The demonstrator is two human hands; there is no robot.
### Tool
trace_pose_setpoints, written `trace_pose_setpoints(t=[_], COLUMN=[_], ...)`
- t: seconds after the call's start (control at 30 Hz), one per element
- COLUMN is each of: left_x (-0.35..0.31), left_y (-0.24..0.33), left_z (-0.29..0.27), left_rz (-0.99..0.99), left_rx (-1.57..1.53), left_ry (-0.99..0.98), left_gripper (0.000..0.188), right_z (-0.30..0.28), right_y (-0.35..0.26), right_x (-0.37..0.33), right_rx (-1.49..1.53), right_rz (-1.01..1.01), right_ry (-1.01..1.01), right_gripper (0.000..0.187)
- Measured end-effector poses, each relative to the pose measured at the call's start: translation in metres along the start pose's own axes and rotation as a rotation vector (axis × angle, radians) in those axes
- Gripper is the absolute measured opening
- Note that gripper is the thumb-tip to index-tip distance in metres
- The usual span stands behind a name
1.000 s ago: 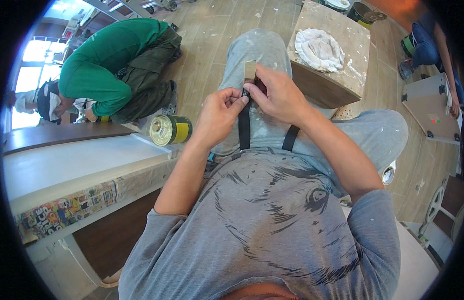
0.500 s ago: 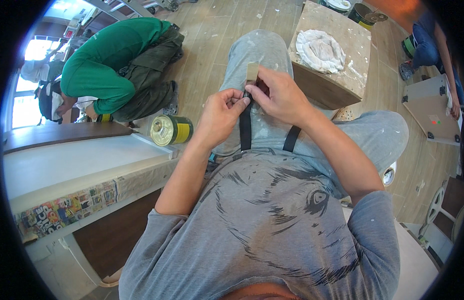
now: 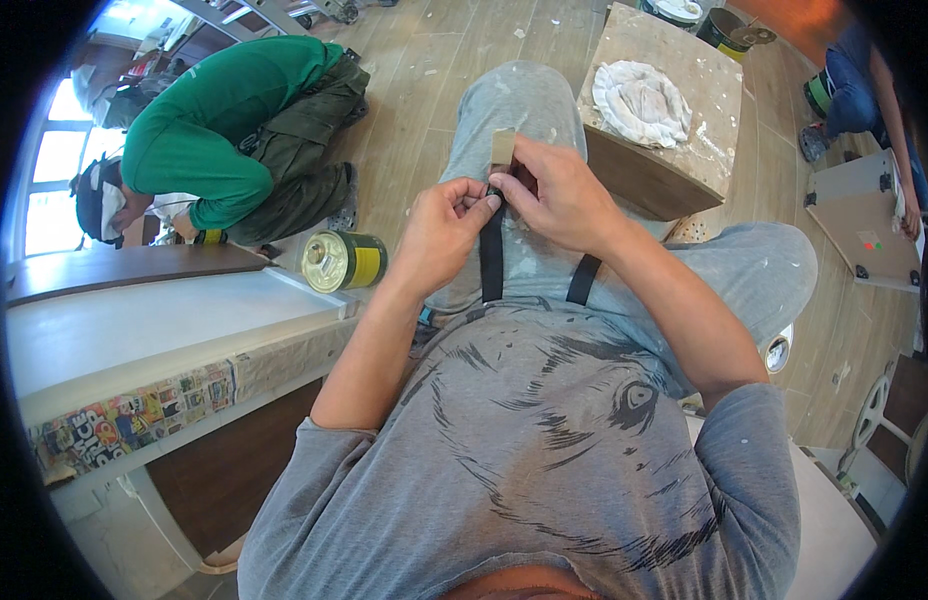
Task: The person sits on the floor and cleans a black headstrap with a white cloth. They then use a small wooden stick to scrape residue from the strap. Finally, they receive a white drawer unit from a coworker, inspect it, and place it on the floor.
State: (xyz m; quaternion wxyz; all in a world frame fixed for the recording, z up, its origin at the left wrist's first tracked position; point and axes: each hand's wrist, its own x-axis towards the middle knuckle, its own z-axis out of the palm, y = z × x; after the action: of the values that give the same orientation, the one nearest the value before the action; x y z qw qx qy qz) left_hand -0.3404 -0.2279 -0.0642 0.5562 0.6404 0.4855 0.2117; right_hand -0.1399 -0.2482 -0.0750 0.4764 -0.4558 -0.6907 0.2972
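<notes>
Both my hands meet above my thigh, over the paint-marked grey trousers. My left hand (image 3: pixel 446 228) pinches the end of a black strap (image 3: pixel 492 262) that runs up from my shirt hem. Close against it, my right hand (image 3: pixel 566 197) has thumb and fingers pinched at the same spot, where a small dark piece shows between the fingertips. A flat tan strip (image 3: pixel 503 147) sticks out past the right fingers; its lower part is hidden. To the right, a second black strap (image 3: pixel 584 278) lies loose on the trousers.
A wooden box (image 3: pixel 674 45) bears a crumpled white cloth (image 3: pixel 641 103). At left stand an open paint can (image 3: pixel 326 262) and a white panel (image 3: pixel 164 315). A person in green (image 3: pixel 224 110) bends over nearby; another person's arm (image 3: pixel 899 150) reaches to a board (image 3: pixel 864 220) at right.
My hands stay almost in place, with small shifts at the fingertips and the tan strip turned slightly. At the far left, a light-coloured cap in the background has gone from its spot.
</notes>
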Motion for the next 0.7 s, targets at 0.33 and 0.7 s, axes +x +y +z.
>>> trace_pose_setpoints(t=[0.33,0.7], left_x=[0.000,-0.002], left_y=[0.000,0.004], left_z=[0.002,0.000], left_rz=[0.049,0.006], left_rx=[0.006,0.025], left_ry=[0.040,0.006], left_gripper=[0.016,0.014], right_z=[0.001,0.000], right_y=[0.002,-0.002], right_x=[0.001,0.000], right_rx=[-0.019,-0.029], right_rz=[-0.009,-0.029], right_ry=[0.014,0.011], right_gripper=[0.022,0.020])
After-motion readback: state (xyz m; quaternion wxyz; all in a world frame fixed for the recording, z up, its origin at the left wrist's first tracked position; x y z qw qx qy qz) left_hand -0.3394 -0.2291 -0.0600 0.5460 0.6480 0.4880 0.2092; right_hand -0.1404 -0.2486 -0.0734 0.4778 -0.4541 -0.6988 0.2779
